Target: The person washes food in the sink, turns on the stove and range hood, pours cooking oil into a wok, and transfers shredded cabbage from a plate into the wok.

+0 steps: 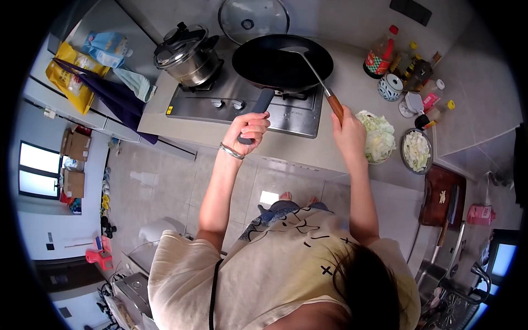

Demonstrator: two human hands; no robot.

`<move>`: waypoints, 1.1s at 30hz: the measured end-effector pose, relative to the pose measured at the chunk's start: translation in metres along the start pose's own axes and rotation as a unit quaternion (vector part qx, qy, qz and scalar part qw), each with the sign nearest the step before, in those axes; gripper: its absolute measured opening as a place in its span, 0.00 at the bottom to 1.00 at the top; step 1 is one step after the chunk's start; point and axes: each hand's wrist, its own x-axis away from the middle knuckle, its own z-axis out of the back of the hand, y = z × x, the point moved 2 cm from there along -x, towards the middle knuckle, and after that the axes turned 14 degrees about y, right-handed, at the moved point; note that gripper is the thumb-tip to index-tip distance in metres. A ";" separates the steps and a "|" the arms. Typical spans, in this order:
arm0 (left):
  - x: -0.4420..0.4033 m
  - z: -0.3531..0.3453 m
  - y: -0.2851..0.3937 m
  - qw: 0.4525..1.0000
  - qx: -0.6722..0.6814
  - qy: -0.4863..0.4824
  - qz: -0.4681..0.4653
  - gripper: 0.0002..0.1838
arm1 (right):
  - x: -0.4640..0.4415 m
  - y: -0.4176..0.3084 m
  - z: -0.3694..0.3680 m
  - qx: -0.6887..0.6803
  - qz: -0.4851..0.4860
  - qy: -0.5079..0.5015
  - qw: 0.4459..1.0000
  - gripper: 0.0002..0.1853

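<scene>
A black wok (258,63) rests over the right burner of the steel gas stove (192,104). Its grey handle (264,100) points toward me, and my left hand (252,130) is wrapped round it. In my right hand (350,135) is a spatula (333,105) with a wooden handle and a metal shaft. The spatula's head reaches into the wok, dark against the dark inside. Just right of my right hand lies a plate of chopped cabbage (377,136). A metal bowl of cut cabbage pieces (416,149) stands beyond it.
On the left burner sits a steel pressure cooker (187,58). A glass lid (254,19) leans against the wall behind the wok. Sauce bottles (380,55) and jars line the right back corner. A brown cutting board (434,192) with a knife (452,204) lies near the sink.
</scene>
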 end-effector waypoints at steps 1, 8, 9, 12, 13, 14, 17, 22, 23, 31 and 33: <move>0.002 -0.002 0.001 1.000 -0.004 0.004 -0.001 0.06 | 0.001 0.001 0.001 0.001 0.001 0.003 1.000 0.14; 0.006 -0.013 0.005 1.000 -0.002 0.020 0.005 0.07 | 0.004 0.005 0.009 0.003 -0.004 -0.011 1.000 0.13; 0.007 -0.014 0.005 1.000 -0.006 0.021 0.000 0.07 | 0.004 0.006 0.009 0.002 -0.004 -0.010 1.000 0.13; 0.006 -0.013 0.003 1.000 -0.005 0.018 0.003 0.06 | 0.004 0.008 0.009 0.003 -0.007 -0.010 1.000 0.13; 0.006 -0.011 0.003 1.000 -0.006 0.014 0.004 0.06 | 0.004 0.008 0.009 0.004 -0.009 -0.011 1.000 0.13; 0.004 -0.007 0.003 1.000 -0.006 0.011 0.005 0.06 | 0.004 0.008 0.009 0.004 -0.010 -0.011 1.000 0.13; -0.001 0.016 -0.001 1.000 -0.010 0.011 -0.005 0.06 | 0.005 0.006 0.011 0.000 -0.008 -0.009 1.000 0.13; -0.014 0.046 -0.009 0.998 -0.043 0.003 -0.040 0.05 | 0.008 0.006 0.009 -0.004 -0.003 -0.009 1.000 0.13; -0.015 0.049 -0.010 0.998 -0.047 0.008 -0.047 0.05 | 0.009 0.005 0.009 -0.006 -0.003 -0.011 1.000 0.13; -0.033 0.067 -0.002 0.995 -0.068 -0.002 -0.071 0.07 | 0.014 0.002 0.007 -0.001 -0.002 -0.031 1.000 0.13; -0.037 0.074 -0.001 0.995 -0.061 -0.004 -0.074 0.08 | 0.015 0.001 0.009 -0.010 0.004 -0.018 1.000 0.14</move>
